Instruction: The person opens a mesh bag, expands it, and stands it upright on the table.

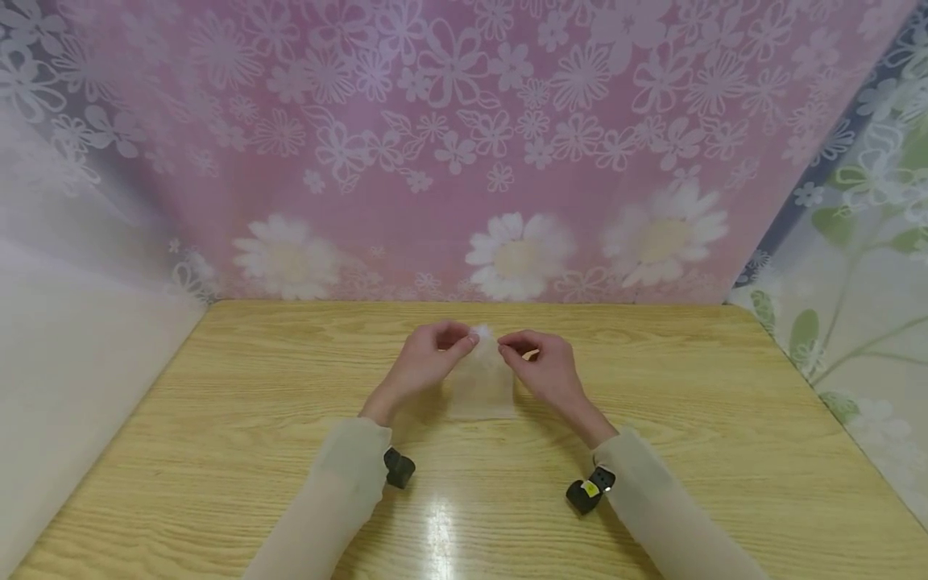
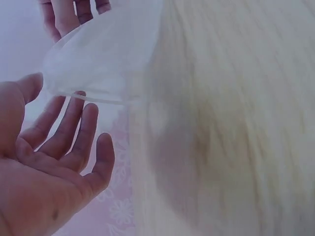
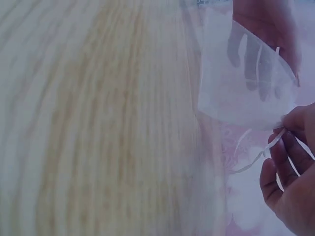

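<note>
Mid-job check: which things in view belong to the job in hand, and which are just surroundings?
In the job:
- bag, between the hands
- string, at the bag's edge
- left hand, on the bag
- right hand, pinching at the bag's corner

Just there:
- table
- pink cloth
- left wrist camera
- right wrist camera

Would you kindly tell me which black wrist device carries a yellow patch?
The right wrist's device: its yellow patch shows in the head view, whereas the left wrist's device shows none.

A sheer white pouch [image 1: 482, 391] between hands [image 1: 428, 354] [image 1: 547, 368] — cord [image 3: 259, 155] trailing.
</note>
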Tool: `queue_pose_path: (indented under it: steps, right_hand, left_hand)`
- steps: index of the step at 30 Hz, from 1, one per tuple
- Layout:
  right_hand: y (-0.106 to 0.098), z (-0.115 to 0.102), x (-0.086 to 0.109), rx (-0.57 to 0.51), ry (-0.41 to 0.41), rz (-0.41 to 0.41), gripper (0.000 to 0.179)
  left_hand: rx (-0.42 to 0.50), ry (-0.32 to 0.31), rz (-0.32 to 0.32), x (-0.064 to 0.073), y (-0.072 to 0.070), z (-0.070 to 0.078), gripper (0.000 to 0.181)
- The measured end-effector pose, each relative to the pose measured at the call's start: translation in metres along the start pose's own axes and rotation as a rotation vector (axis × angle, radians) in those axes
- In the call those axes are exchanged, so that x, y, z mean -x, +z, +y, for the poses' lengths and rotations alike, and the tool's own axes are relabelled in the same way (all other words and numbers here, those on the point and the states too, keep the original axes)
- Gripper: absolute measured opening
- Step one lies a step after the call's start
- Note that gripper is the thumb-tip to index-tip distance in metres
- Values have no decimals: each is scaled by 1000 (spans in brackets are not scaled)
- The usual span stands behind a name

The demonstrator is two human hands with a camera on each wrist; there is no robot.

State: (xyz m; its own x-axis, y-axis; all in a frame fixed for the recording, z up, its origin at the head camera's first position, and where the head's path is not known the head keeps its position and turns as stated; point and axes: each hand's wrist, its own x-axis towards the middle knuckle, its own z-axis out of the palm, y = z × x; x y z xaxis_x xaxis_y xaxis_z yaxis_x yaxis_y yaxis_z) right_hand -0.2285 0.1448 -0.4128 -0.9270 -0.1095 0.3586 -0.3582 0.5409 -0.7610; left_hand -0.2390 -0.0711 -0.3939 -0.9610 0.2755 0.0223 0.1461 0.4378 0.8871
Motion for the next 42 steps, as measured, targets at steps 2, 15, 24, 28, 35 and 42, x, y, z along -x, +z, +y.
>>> queue_pose_path:
  steps: [2,15,24,28,35,42]
  right_hand:
    - [0,-1,2,-7,-30,30,15]
    - [-7,-14,10,-96,-206,136,11]
    - [-16,-20,10,-142,-264,182,15]
    - [-18,-22,11,-164,-272,143,21]
    - [-20,-28,14,-288,-272,45,23]
    - [-19,-29,17,-387,-242,-6,19]
  left_hand:
    - [7,10,16,0,1,3,30]
    - [121,82,113,7,3,15,24]
    - [219,162,105,17,2,15,19]
    - [262,213,94,21,2,16,15]
    - [330,267,52,27,4,18,15]
    - [316,310,72,31,8,17,11]
